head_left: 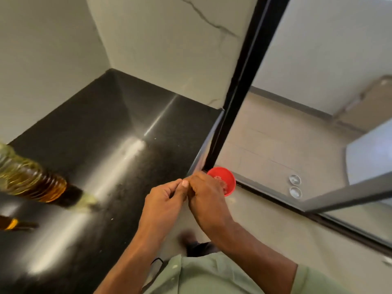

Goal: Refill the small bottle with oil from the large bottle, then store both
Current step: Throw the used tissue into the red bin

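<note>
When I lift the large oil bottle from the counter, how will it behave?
The large bottle looks mostly full of oil, so probably heavy. Its ribbed, clear plastic wall may flex when squeezed. It stands tall on the glossy black counter, so a sideways push could tip it.

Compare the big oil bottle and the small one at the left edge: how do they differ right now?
The large bottle is far bigger and mostly in view; the small bottle is cut off by the left edge, with only its near end showing. The large bottle's contents look yellow-green shading to amber, while the small bottle's look dark amber. Shared: both are on the black counter at the left, both untouched, since the hands are at the red cap off the counter's right end.
</note>
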Demonstrator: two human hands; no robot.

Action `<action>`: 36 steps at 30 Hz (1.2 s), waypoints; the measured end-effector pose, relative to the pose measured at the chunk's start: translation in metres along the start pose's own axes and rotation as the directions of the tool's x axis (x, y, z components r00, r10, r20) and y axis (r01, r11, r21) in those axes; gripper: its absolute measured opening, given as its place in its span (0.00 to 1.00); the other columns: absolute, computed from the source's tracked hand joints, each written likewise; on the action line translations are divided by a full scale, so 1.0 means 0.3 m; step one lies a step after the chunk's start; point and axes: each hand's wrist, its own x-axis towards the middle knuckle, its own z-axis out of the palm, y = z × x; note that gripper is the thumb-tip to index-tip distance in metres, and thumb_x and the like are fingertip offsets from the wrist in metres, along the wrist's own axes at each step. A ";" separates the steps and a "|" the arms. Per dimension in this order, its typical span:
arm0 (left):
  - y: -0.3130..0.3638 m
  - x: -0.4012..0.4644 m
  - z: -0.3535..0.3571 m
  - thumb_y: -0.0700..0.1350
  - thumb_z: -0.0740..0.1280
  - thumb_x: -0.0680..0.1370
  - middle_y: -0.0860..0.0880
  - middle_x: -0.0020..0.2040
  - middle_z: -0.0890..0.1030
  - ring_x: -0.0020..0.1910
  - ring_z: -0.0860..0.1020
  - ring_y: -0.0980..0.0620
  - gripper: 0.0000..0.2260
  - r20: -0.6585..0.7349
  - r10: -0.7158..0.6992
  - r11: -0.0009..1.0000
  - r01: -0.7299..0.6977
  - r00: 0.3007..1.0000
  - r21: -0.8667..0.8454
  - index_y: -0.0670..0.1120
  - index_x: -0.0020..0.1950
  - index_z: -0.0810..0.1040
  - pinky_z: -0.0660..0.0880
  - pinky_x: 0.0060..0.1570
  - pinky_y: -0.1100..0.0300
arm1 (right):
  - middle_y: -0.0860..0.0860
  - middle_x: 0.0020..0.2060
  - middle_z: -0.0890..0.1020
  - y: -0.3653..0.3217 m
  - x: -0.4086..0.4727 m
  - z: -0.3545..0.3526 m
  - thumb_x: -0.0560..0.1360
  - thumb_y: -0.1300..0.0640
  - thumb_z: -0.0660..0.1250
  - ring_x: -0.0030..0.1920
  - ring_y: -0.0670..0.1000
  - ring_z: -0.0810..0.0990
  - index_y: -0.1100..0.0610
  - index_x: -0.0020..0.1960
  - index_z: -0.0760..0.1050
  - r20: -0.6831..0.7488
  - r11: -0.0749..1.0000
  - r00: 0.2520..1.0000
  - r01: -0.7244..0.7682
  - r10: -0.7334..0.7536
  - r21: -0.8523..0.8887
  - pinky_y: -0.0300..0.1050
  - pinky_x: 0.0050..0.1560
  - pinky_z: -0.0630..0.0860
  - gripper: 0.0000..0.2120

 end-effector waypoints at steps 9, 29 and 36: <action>-0.033 0.112 0.152 0.70 0.54 0.76 0.67 0.44 0.82 0.46 0.80 0.66 0.13 0.172 0.026 0.977 -0.061 0.985 0.202 0.74 0.49 0.78 0.75 0.45 0.70 | 0.44 0.44 0.86 0.210 0.021 -0.063 0.78 0.61 0.71 0.45 0.40 0.81 0.51 0.51 0.87 -0.098 0.931 0.948 -0.272 0.302 0.243 0.23 0.48 0.70 0.07; -0.157 0.318 0.284 0.59 0.66 0.79 0.58 0.65 0.75 0.64 0.75 0.58 0.20 0.387 -0.461 0.793 0.176 0.798 0.583 0.65 0.70 0.67 0.73 0.68 0.55 | 0.67 0.61 0.81 0.964 0.372 0.154 0.74 0.76 0.70 0.60 0.64 0.82 0.73 0.64 0.76 0.335 -0.278 0.104 -0.363 0.936 0.890 0.49 0.51 0.83 0.18; -0.184 0.382 0.287 0.59 0.73 0.73 0.57 0.57 0.80 0.55 0.81 0.62 0.19 0.280 -0.542 0.756 0.314 0.792 0.575 0.73 0.59 0.70 0.76 0.60 0.65 | 0.60 0.48 0.85 1.132 0.524 0.196 0.76 0.65 0.72 0.47 0.59 0.85 0.66 0.61 0.80 0.290 -0.209 0.085 -0.505 0.953 0.837 0.50 0.46 0.83 0.14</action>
